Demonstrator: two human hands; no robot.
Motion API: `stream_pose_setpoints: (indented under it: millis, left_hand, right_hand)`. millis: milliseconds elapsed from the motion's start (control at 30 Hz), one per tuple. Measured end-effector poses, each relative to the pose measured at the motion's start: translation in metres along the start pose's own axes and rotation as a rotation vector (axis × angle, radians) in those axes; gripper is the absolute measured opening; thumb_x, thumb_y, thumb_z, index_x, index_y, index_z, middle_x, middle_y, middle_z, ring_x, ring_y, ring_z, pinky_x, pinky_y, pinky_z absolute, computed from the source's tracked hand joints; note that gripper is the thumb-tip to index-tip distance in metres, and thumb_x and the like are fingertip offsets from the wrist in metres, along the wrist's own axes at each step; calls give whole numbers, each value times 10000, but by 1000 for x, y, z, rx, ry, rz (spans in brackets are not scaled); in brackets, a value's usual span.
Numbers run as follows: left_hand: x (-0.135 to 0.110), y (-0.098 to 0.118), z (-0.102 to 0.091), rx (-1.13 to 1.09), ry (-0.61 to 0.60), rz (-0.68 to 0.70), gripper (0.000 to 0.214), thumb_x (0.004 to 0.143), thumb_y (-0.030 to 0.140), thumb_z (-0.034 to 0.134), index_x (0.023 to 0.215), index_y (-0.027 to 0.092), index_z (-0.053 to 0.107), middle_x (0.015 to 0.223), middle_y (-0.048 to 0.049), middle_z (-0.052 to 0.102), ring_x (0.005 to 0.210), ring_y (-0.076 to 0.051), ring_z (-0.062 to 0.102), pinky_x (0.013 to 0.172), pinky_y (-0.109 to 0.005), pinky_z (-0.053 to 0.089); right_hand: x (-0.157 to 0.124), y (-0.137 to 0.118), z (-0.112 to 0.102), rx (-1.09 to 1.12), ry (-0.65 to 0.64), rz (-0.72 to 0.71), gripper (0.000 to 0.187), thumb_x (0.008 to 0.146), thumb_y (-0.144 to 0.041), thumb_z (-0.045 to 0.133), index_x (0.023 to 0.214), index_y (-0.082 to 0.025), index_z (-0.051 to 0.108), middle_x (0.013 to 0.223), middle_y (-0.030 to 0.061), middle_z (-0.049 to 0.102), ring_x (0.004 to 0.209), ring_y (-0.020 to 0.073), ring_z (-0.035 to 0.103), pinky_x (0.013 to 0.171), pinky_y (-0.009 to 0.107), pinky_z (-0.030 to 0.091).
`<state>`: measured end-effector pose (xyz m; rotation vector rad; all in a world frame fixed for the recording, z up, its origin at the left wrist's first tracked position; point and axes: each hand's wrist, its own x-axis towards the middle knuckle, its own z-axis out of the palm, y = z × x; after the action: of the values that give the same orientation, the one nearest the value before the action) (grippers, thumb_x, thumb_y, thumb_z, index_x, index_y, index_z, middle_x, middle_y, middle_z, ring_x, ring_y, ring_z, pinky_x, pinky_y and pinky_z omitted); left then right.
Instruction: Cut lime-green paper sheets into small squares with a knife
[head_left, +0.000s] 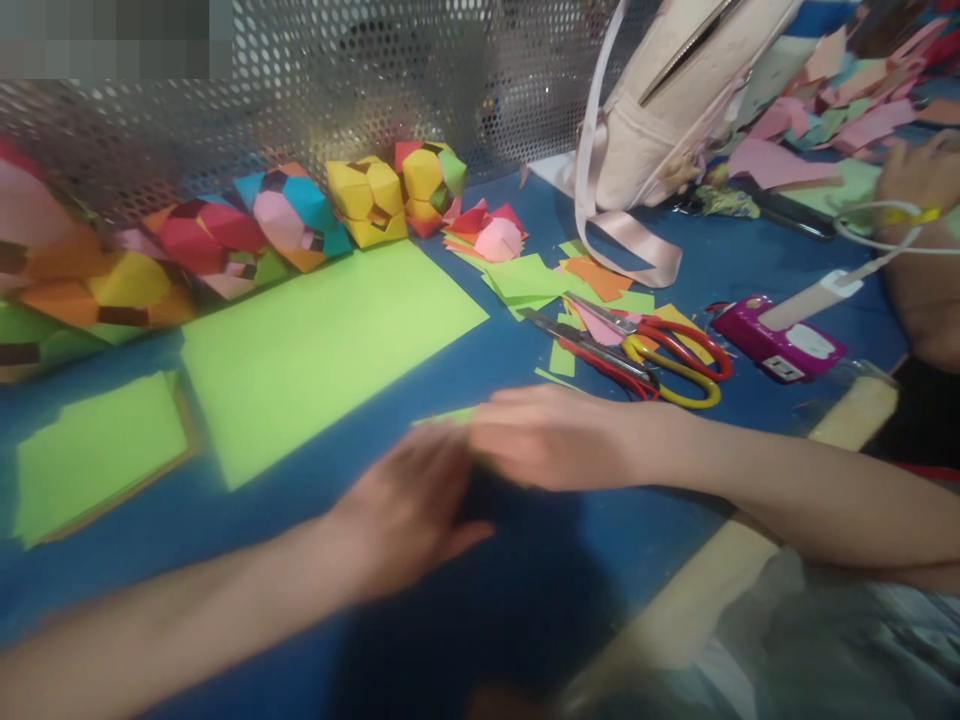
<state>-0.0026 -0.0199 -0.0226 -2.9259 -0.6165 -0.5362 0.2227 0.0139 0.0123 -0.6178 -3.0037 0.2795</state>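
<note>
A small piece of light green paper [444,415] shows between my two hands, mostly hidden by them. My right hand [544,437] is closed with its fingers curled over the paper's right side. Blurred by motion, my left hand [409,510] lies against the paper's near left side with fingers stretched and the thumb apart. Beyond the hands a large light green sheet [330,360] lies flat on the blue table [285,540]. To the left sits a stack of smaller green sheets [101,450]. Scissors with red handles and another pair with yellow handles [682,388] lie beyond my right hand.
Folded paper shapes [367,200] line the metal mesh panel [300,120] at the back. Coloured scraps [525,280] lie near the scissors. A pale bag [660,110], a purple power adapter [780,335] with a white plug and another person's hand [919,180] are at right.
</note>
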Motion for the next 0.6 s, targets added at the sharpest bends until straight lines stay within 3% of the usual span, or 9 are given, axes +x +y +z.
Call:
stream_pose_setpoints:
  millis: [133,233,333,433,600]
  left_hand:
    - [0,3,1,-33,-8,-35,512,956,463,493,1160,15,634,1116,-249,694,1096,-371,662,922,-501,585]
    - [1,2,0,-42,-16,-44,509,966,464,466,1173,31,635,1123,-241,689,1098,-357,660,931,-494,583]
    - [2,0,0,-15,-17,-32,503,972,469,448,1163,48,645,1111,-227,694,1083,-340,665,914,-473,593]
    - [4,0,0,38,3,-7,466,981,458,432,1028,71,689,972,-197,717,955,-311,696,843,-447,614]
    - [6,0,-1,99,34,39,468,972,455,457,918,55,696,914,-204,717,894,-310,711,801,-425,621]
  right_hand:
    - [4,0,16,-2,149,45,238,954,-127,406,1061,-111,618,1133,164,653,821,189,602,699,334,486]
    - [5,-4,17,-32,146,42,268,962,-124,392,1133,-106,597,1145,177,649,867,204,608,731,349,497]
    - [4,-10,6,-151,25,64,285,938,-70,391,1135,-70,597,994,170,678,827,227,616,703,357,481]
    - [-2,-13,-9,-289,-140,168,272,872,-6,437,1060,-52,628,877,158,695,745,229,638,730,369,456]
    - [-14,-8,-30,-331,-326,312,190,823,-1,499,851,-121,644,736,99,692,639,223,637,694,357,388]
